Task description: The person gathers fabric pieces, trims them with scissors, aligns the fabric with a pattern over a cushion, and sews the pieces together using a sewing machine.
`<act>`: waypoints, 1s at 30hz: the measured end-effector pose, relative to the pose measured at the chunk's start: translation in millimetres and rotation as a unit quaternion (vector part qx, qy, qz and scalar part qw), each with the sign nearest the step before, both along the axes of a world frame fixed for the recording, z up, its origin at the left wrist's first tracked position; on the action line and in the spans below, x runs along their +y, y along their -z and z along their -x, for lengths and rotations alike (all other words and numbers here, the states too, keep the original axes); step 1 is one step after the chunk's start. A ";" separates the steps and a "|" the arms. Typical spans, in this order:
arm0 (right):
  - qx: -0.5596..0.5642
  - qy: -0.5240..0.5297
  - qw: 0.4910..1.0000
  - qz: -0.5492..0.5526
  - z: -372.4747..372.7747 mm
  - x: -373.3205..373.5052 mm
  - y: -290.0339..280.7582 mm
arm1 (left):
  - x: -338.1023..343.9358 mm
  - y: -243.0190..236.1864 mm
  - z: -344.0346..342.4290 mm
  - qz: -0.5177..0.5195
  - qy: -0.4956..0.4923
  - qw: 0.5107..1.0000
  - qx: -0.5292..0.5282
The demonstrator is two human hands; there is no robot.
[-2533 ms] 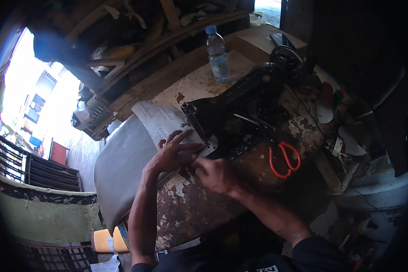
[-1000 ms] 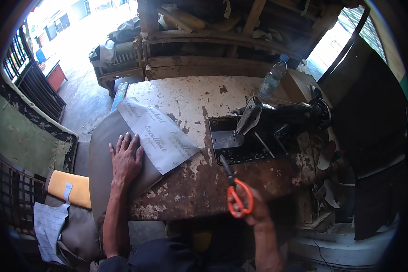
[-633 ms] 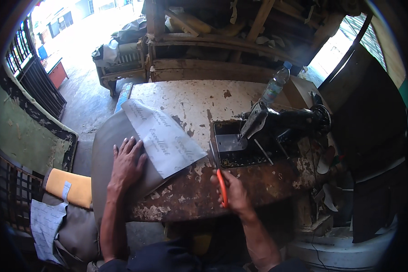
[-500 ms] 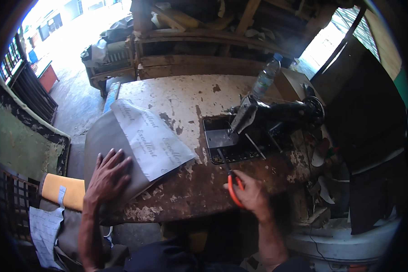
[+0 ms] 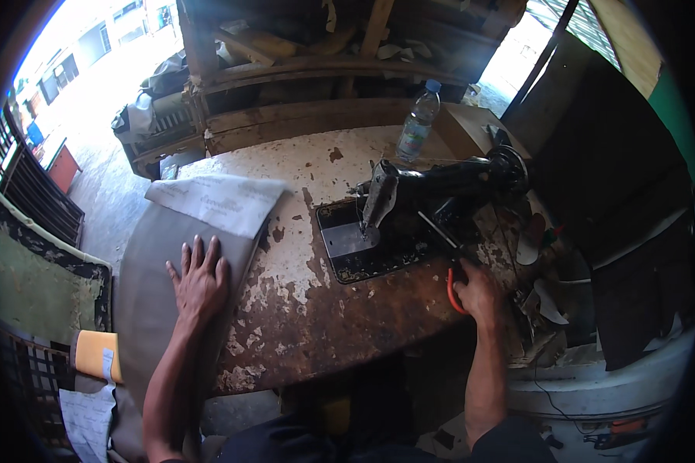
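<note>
My left hand (image 5: 198, 282) lies flat, fingers apart, on a grey-brown sheet of upholstery material (image 5: 158, 255) at the left of the table. The sheet's far end is turned over, showing a whitish printed underside (image 5: 216, 204). At the right front of the tabletop, my right hand (image 5: 480, 293) is closed round scissors with orange-red handles (image 5: 453, 292). Their blades point away from me toward the sewing machine base and are hard to make out. The black sewing machine (image 5: 432, 185) stands just beyond, its needle area left of that hand.
The worn wooden table (image 5: 301, 339) has peeling paint. A clear plastic bottle with a blue cap (image 5: 419, 123) stands behind the machine. Wooden shelving (image 5: 286, 116) closes off the far side. Yellow foam (image 5: 98, 355) and a whitish printed scrap (image 5: 89, 420) are at lower left; dark cloth hangs at right.
My right hand has carried the scissors rightward, away from the machine's plate. The sheet has turned and shifted left, its whitish end swinging away from me. My left hand stays flat on it.
</note>
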State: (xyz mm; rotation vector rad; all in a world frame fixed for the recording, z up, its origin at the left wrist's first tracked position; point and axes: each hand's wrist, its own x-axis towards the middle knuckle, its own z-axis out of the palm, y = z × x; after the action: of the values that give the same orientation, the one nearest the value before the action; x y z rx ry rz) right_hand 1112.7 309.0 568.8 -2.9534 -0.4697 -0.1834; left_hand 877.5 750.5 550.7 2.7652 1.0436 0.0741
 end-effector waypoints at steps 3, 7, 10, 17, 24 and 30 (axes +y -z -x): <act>-0.019 -0.027 0.998 -0.054 -18.7 13.2 -5.6 | 19.5 10.5 -78.5 0.008 -0.085 0.996 -0.039; -0.035 -0.064 0.994 -0.084 -59.8 67.9 3.4 | 89.7 15.8 -153.6 0.115 -0.107 0.979 -0.133; 0.010 -0.083 0.994 -0.070 -79.6 67.9 16.4 | 109.6 17.0 -160.6 0.149 0.045 0.956 -0.248; -0.003 -0.159 0.981 -0.115 -94.1 49.8 33.0 | 103.8 18.0 -58.9 -0.021 0.197 0.975 -0.099; -0.082 -0.103 0.988 -0.077 -74.8 92.4 40.3 | 82.7 18.5 -28.3 -0.020 0.143 0.981 -0.131; -0.132 -0.125 0.983 -0.017 -72.2 94.5 42.6 | 81.8 12.7 -31.7 -0.009 0.148 0.982 -0.115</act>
State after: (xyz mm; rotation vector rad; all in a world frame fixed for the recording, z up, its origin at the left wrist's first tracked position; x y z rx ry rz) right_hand 1185.0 403.5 526.2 -2.8132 -0.8566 -0.5487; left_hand 909.2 832.4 538.0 2.8073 0.5729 0.3531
